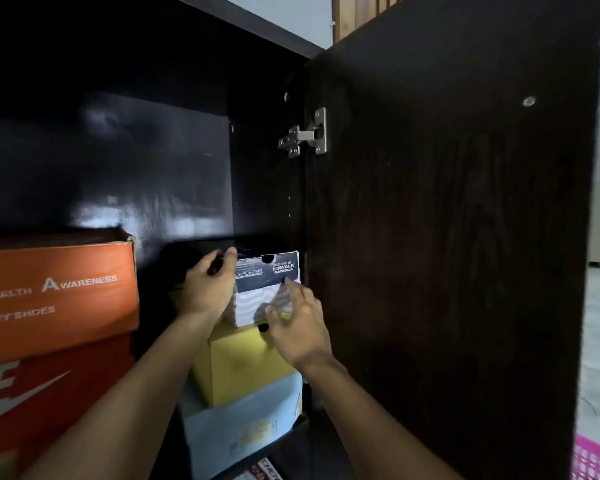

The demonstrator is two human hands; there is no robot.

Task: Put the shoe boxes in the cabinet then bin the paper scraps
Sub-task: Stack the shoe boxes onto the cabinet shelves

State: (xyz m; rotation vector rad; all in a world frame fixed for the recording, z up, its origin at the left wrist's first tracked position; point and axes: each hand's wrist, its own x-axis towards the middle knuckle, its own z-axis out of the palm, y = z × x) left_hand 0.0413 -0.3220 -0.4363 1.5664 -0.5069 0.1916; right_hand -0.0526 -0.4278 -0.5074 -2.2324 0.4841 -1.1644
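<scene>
Skechers box (267,275) is inside the cabinet (118,150), top of a stack: yellow box (236,368) directly under it, pale blue box (243,417) below that. L hand (210,289) curls round its upper-left corner, gripping. R hand (298,327) lies on its front face, fingers spread & fairly straight, not clamped. It's blurred, so prob. just pressing. Orange box (56,292) is well left of it, open door (447,237) just right. Cardboard: likely light, stiff-ish, corners crush easily. Best held w/ both hands on opposite sides & pushed in square.
</scene>
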